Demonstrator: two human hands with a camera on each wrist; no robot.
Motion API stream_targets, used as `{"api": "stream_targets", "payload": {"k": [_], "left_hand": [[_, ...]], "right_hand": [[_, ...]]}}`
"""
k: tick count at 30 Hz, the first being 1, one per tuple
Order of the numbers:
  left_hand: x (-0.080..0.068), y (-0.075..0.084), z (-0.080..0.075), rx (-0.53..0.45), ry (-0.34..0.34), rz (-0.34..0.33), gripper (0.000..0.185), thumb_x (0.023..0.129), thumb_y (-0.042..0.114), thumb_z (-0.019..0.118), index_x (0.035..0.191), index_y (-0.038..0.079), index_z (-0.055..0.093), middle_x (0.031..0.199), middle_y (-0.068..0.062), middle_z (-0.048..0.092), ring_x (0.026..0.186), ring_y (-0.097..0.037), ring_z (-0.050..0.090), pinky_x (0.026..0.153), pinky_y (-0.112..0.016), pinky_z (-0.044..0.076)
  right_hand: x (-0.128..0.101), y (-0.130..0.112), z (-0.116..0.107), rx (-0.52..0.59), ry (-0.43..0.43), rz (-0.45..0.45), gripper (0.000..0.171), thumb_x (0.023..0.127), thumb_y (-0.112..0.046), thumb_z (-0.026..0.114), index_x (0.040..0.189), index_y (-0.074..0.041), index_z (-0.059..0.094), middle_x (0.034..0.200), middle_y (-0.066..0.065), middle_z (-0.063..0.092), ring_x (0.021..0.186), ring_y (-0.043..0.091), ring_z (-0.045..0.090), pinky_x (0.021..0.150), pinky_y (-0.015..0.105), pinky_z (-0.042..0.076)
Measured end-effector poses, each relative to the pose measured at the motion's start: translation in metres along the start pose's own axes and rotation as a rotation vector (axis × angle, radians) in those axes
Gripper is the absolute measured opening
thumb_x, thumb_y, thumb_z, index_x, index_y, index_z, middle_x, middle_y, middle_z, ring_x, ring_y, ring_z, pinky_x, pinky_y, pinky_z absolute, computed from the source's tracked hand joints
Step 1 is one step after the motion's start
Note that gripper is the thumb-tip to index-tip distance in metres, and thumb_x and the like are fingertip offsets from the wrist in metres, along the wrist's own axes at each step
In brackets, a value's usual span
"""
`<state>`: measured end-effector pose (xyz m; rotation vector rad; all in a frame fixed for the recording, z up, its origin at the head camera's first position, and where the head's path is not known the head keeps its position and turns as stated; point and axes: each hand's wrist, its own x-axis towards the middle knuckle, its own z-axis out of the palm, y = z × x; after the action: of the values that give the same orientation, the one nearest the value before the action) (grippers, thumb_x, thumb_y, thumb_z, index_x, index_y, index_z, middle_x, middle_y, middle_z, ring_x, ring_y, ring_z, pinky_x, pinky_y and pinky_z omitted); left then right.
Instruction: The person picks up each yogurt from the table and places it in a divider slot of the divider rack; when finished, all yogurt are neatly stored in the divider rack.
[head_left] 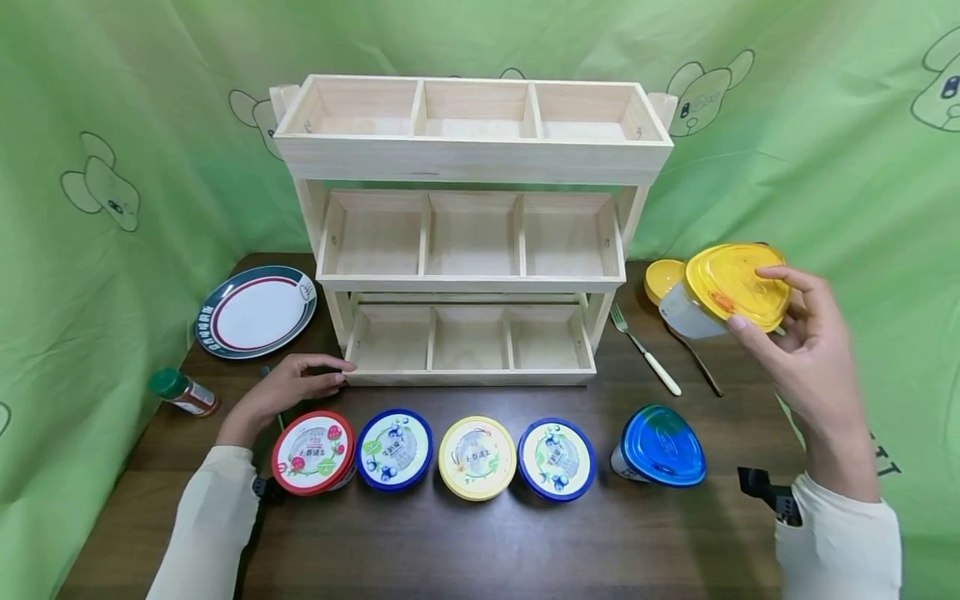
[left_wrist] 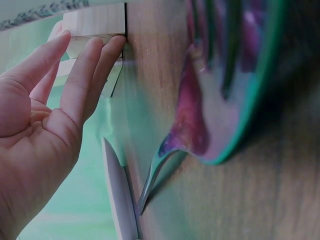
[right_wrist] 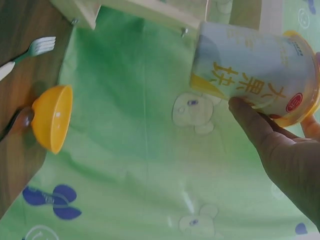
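The left hand lies open, its straight fingertips touching the pale wooden rack above the table.

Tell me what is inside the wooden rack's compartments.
All nine compartments of the wooden rack show bare wood with nothing in them. The middle tier's overhang covers the rear of the bottom row, so that part cannot be checked.

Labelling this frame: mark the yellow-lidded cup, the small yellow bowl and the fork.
yellow-lidded cup [head_left: 733,285], head view, on its lid.
small yellow bowl [right_wrist: 54,118], right wrist view, on its inner wall.
fork [head_left: 647,351], head view, on the neck below the tines.
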<state>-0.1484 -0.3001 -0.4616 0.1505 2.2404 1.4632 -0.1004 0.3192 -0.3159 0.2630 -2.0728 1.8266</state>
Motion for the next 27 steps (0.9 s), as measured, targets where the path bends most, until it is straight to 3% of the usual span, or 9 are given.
{"api": "stream_targets", "payload": {"k": [10, 27], "left_hand": [[0.001, 0.0, 0.0, -0.003, 0.002, -0.009, 0.036, 0.111, 0.013, 0.065, 0.142, -0.005, 0.067, 0.15, -0.031, 0.058, 0.129, -0.042, 0.067, 0.101, -0.036, 0.061], [0.0, 0.001, -0.002, 0.0, -0.014, -0.004, 0.036, 0.11, 0.013, 0.066, 0.142, -0.004, 0.068, 0.148, -0.03, 0.059, 0.13, -0.043, 0.066, 0.101, -0.034, 0.061]], "right_hand": [[0.019, -0.006, 0.024, -0.006, -0.039, -0.037, 0.063, 0.093, 0.018, 0.071, 0.15, -0.004, 0.057, 0.148, 0.014, 0.052, 0.125, 0.023, 0.06, 0.097, 0.013, 0.055], [0.045, -0.026, 0.087, 0.125, -0.171, -0.061, 0.063, 0.092, 0.021, 0.068, 0.147, -0.008, 0.057, 0.148, 0.019, 0.051, 0.129, 0.029, 0.058, 0.101, 0.021, 0.057]]}}
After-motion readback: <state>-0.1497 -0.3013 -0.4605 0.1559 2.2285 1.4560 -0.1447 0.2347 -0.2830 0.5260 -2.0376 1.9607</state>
